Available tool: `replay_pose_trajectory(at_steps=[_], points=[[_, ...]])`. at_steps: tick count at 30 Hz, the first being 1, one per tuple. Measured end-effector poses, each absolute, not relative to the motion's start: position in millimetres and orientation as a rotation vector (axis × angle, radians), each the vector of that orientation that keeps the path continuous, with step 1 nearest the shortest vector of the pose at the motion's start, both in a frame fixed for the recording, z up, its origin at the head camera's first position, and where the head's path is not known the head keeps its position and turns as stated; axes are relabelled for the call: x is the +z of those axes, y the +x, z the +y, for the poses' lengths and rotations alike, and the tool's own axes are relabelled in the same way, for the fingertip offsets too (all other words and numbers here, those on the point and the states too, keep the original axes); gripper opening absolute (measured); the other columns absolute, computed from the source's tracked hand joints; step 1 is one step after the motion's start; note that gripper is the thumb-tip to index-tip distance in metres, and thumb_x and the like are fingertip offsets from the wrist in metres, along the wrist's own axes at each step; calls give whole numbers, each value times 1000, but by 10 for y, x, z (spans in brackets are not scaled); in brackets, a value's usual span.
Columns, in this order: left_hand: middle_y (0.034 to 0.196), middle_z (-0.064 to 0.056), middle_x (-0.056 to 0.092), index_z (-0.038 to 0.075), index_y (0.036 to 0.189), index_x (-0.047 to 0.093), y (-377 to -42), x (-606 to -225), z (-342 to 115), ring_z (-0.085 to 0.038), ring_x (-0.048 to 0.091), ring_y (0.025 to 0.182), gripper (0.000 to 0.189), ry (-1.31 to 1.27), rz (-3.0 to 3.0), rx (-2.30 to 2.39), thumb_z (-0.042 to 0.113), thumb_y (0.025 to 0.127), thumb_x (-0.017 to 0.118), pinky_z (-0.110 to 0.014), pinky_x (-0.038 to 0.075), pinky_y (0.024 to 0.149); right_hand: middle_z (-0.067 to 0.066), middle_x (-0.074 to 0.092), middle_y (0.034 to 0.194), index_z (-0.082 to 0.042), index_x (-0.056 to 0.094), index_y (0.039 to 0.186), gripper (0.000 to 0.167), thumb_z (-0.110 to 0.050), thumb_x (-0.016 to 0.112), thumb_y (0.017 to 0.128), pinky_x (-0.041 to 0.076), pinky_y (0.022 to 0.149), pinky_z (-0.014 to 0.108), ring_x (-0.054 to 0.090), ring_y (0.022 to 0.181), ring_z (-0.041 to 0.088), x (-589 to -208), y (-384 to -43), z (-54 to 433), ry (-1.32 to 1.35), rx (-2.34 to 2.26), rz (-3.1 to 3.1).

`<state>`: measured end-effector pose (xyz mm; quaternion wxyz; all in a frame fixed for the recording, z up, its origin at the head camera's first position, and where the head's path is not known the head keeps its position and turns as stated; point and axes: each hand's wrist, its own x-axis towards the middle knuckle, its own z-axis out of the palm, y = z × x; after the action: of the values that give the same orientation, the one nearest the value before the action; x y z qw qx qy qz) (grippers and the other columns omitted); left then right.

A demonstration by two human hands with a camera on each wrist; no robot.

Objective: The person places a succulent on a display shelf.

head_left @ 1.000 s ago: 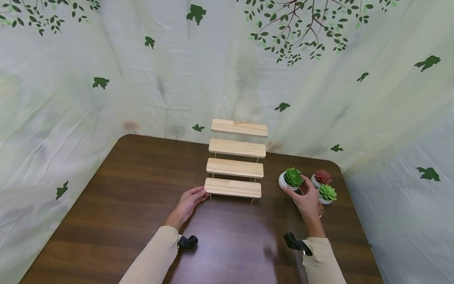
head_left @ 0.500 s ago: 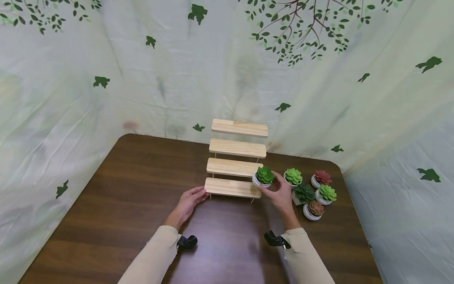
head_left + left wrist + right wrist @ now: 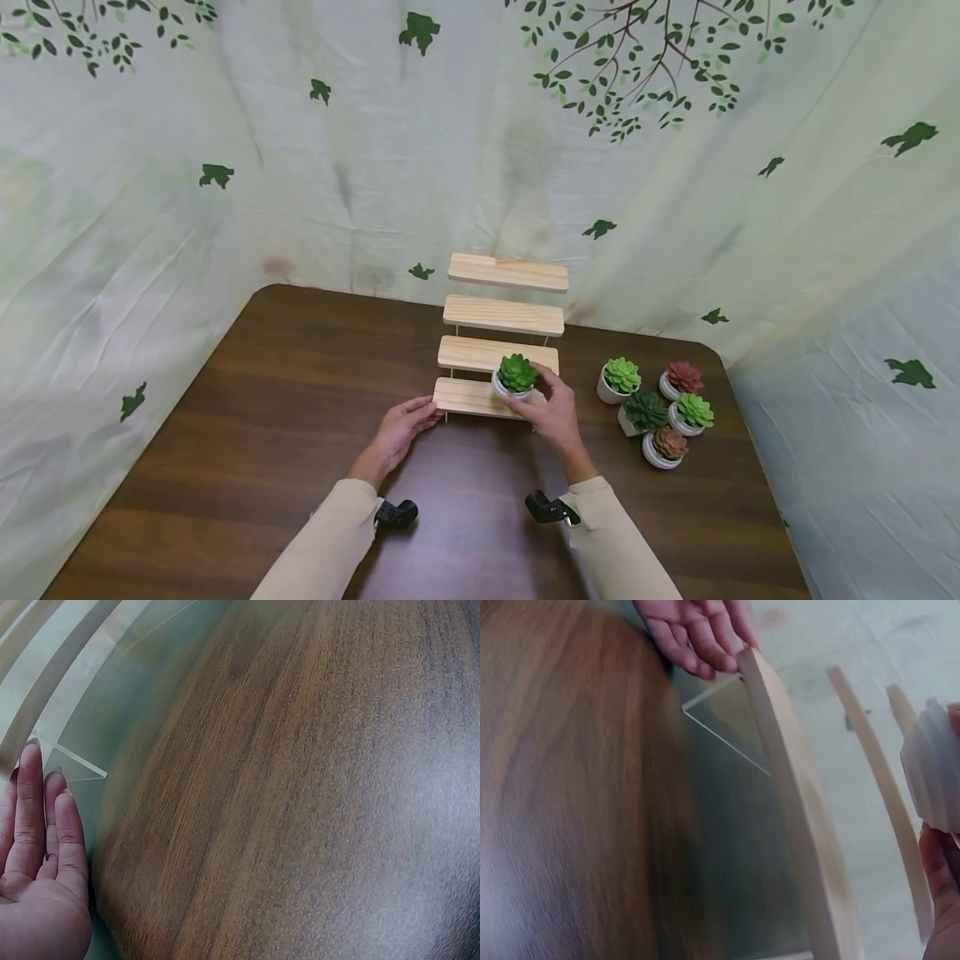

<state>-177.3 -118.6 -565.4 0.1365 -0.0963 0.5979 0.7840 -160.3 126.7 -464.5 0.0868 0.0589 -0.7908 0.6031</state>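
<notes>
My right hand grips a small artificial succulent, bright green in a white ribbed pot, between thumb and fingers. In the head view it overlaps the lowest tier of a stepped wooden display stand. The right wrist view shows the ribbed white pot upright above the lowest board, my thumb against its side. My left hand touches the left end of that lowest board with its fingers nearly straight. From the left wrist, the fingers show extended beside the stand's clear support.
Several more potted succulents stand in a group at the right: light green, dark green, red, another light green and brown. The dark wooden table meets a leaf-printed cloth backdrop behind the stand.
My right hand has carried the green succulent leftward from the group of pots to over the lowest tier, uncovering the pots behind it. The left hand has stayed at the board's end.
</notes>
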Motion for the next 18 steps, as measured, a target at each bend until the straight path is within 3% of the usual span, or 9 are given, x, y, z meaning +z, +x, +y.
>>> replay_pose_trajectory(at_steps=[8,18], points=[[85,3,68,-19,127,46,-1783,-5636,-1169,-6,63,82,37,-238,1723,2291,2,97,53,-22,51,81,30,58,119,14,55,120,54,7,79,72,47,94,53,59,107,42,-4694,-1604,1071,316,1810,-2331],[87,2,68,-21,128,42,-1773,-5639,-1171,-6,64,84,38,-215,1700,2297,0,98,51,-22,51,82,28,61,117,12,59,117,52,7,81,70,48,94,49,60,107,41,-4776,-1579,867,290,1853,-2318]])
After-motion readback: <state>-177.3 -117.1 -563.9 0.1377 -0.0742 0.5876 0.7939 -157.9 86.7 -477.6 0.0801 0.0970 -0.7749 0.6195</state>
